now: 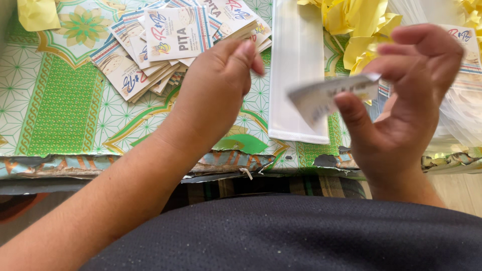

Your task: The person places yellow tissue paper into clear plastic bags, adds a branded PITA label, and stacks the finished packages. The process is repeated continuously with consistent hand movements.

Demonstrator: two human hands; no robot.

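the right hand [401, 100] pinches a small printed label [331, 95] between thumb and curled fingers, held in the air above the table's near edge; the label is blurred. the left hand [216, 90] is raised beside it, fingers loosely bunched, holding nothing that can be seen. behind the left hand lies a fanned pile of printed labels [170, 40] on the green patterned tablecloth [60, 100]. a stack of clear plastic bags [296, 70] lies between the hands, with crumpled yellow paper [356, 30] beyond. the cloth's front edge [251, 160] is torn.
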